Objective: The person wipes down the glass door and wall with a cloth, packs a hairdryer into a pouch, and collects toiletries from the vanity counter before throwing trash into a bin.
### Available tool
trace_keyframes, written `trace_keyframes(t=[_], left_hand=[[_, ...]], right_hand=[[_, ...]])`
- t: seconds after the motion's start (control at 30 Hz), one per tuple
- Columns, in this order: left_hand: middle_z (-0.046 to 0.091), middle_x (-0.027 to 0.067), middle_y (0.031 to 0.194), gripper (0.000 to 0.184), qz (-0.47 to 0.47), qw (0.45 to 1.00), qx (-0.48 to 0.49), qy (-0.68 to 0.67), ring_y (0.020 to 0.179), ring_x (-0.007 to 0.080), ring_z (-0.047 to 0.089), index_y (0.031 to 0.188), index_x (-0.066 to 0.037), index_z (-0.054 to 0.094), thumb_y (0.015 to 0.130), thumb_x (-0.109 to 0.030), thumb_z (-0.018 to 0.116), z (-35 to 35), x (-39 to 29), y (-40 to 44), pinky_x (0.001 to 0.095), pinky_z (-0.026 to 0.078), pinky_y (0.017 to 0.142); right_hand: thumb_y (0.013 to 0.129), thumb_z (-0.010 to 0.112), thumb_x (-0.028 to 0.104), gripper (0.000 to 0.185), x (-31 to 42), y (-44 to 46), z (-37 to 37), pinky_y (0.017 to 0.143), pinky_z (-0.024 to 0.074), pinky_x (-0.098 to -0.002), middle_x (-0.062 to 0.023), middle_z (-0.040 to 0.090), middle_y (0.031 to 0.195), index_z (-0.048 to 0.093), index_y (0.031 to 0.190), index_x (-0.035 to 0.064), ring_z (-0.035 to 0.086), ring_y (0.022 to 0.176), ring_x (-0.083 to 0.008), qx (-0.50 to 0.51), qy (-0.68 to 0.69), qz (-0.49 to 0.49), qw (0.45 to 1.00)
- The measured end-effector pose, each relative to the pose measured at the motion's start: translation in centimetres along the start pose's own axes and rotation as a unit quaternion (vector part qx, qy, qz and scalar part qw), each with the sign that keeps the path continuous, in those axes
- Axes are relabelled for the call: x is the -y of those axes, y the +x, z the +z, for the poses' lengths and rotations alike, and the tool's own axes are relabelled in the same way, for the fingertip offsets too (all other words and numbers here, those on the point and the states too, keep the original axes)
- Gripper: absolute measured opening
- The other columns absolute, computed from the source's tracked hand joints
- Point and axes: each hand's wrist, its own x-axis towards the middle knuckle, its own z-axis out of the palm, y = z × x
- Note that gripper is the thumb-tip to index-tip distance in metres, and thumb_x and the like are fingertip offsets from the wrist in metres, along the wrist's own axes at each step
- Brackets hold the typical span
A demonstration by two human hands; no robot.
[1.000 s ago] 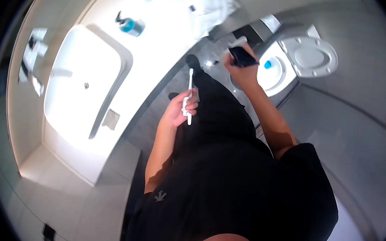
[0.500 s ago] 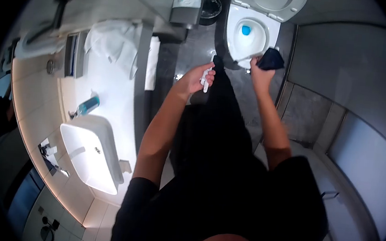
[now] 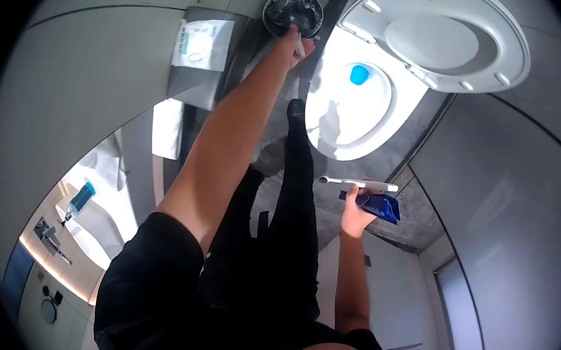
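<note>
My left hand [image 3: 294,48] is stretched forward over the near rim of a round bin [image 3: 274,20] lined with a dark bag. Its fingers are closed round a thin white object [image 3: 299,44], seen nearly end-on. Lower right, in front of the toilet, my right hand [image 3: 357,214] holds a white toothbrush [image 3: 376,185] level, its head pointing left. The same hand grips a dark blue packet [image 3: 382,207] just below the brush.
A toilet [image 3: 363,142] with raised seat and lid [image 3: 469,45] stands right of the bin; something blue [image 3: 359,74] is in its bowl. On the left are a box with a printed sheet [image 3: 202,43], a white towel [image 3: 167,128], a basin [image 3: 92,232] and a blue bottle [image 3: 81,199].
The view has turned towards the toilet and bin. My left hand has reached forward to the bin. My right hand is now lower, with the brush and blue packet in clear sight.
</note>
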Motion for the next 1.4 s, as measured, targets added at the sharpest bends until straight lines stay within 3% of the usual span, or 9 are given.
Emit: trace_keyframes(t=[0.13, 0.23, 0.5, 0.6, 0.7, 0.83, 0.97, 1.23, 1.4], left_hand=[[0.034, 0.0167, 0.141, 0.082, -0.031, 0.97, -0.129, -0.205, 0.132, 0.0291, 0.035, 0.146, -0.013, 0.026, 0.088, -0.068, 0.044, 1.0, -1.4, 1.6, 0.0511, 0.03, 0.108], [0.007, 0.0213, 0.156, 0.098, 0.037, 0.992, -0.059, -0.109, 0.145, 0.0327, 0.008, 0.152, -0.015, -0.003, 0.086, -0.073, 0.04, -2.5, 2.7, 0.4, 0.052, 0.013, 0.115], [0.043, 0.0061, 0.141, 0.069, -0.067, 0.964, -0.189, 0.175, 0.131, 0.0221, 0.04, 0.14, -0.013, 0.038, 0.09, -0.059, 0.05, -22.6, 13.3, -15.4, 0.0429, 0.036, 0.102], [0.053, 0.0019, 0.121, 0.052, -0.103, 0.941, -0.232, 0.224, 0.11, 0.0152, 0.049, 0.134, -0.015, 0.047, 0.093, -0.046, 0.054, -29.3, 15.2, -21.7, 0.0359, 0.043, 0.084], [0.055, 0.0031, 0.122, 0.043, -0.146, 0.919, -0.249, 0.268, 0.114, 0.0178, 0.052, 0.129, -0.016, 0.053, 0.094, -0.041, 0.055, -35.3, 15.9, -27.2, 0.0359, 0.045, 0.085], [0.061, 0.0029, 0.111, 0.038, -0.148, 0.893, -0.268, 0.329, 0.104, 0.0153, 0.057, 0.125, -0.012, 0.056, 0.092, -0.032, 0.057, -40.7, 16.4, -33.9, 0.0321, 0.046, 0.079], [0.066, 0.0083, 0.102, 0.032, -0.142, 0.878, -0.277, 0.362, 0.089, 0.0144, 0.061, 0.118, -0.005, 0.06, 0.09, -0.021, 0.061, -40.9, 16.5, -37.9, 0.0269, 0.047, 0.072], [0.066, 0.0122, 0.109, 0.036, 0.073, 0.886, -0.106, 0.445, 0.099, 0.021, 0.063, 0.122, -0.001, 0.056, 0.091, -0.017, 0.06, -40.7, 16.3, -40.1, 0.0322, 0.047, 0.089], [0.052, 0.0222, 0.13, 0.042, 0.461, 0.767, -0.136, 0.426, 0.126, 0.0347, 0.047, 0.13, 0.0, 0.049, 0.092, -0.016, 0.057, -31.8, 14.3, -54.7, 0.0388, 0.037, 0.105]], right_hand=[[0.082, 0.066, -0.005, 0.03, -0.5, 3.9, 2.8, 0.065, 0.0449, -0.0229, -0.0005, 0.053, 0.081, 0.053, 0.109, -0.0008, 0.052, 0.072, -0.0076, 0.005, 0.056, 0.007, 0.998], [0.08, 0.07, -0.002, 0.019, 1.1, 7.8, 7.9, 0.063, 0.0454, -0.0245, 0.0, 0.055, 0.075, 0.054, 0.089, 0.0019, 0.054, 0.068, -0.0096, -0.007, 0.003, -0.042, 0.999], [0.074, 0.072, 0.001, 0.015, 1.6, 25.8, 29.6, 0.061, 0.0456, -0.0269, -0.0042, 0.056, 0.066, 0.058, 0.081, 0.0001, 0.053, 0.061, -0.0122, -0.051, -0.014, -0.371, 0.927], [0.072, 0.078, 0.011, 0.026, -2.2, 30.5, 37.5, 0.069, 0.0498, -0.0335, -0.0117, 0.064, 0.086, 0.061, 0.088, -0.0007, 0.062, 0.075, -0.0215, 0.007, 0.105, -0.226, 0.968], [0.062, 0.086, 0.038, 0.106, -6.7, 32.0, 38.7, 0.108, 0.0327, -0.042, -0.0206, 0.04, 0.142, 0.028, 0.142, -0.0013, 0.039, 0.131, -0.0345, 0.165, -0.153, -0.227, 0.947], [0.073, 0.079, 0.022, 0.087, -12.8, 26.4, 35.5, 0.104, 0.0384, -0.0378, -0.0217, 0.042, 0.138, 0.03, 0.141, -0.0028, 0.043, 0.126, -0.0337, 0.156, -0.248, -0.181, 0.939], [0.074, 0.074, 0.01, 0.067, -13.8, 15.6, 27.9, 0.093, 0.0459, -0.0365, -0.0182, 0.052, 0.12, 0.041, 0.131, -0.0033, 0.055, 0.107, -0.0304, 0.195, -0.088, -0.008, 0.977], [0.082, 0.068, 0.009, 0.042, -13.4, -3.2, 10.8, 0.08, 0.0494, -0.0293, -0.0092, 0.059, 0.1, 0.053, 0.12, -0.0004, 0.059, 0.084, -0.0159, 0.241, 0.019, -0.006, 0.97], [0.097, 0.048, 0.028, 0.046, 0.5, -22.2, 8.9, 0.104, 0.0369, -0.0346, -0.0098, 0.049, 0.137, 0.043, 0.137, 0.0048, 0.047, 0.125, -0.0225, 0.478, 0.163, 0.218, 0.835]])
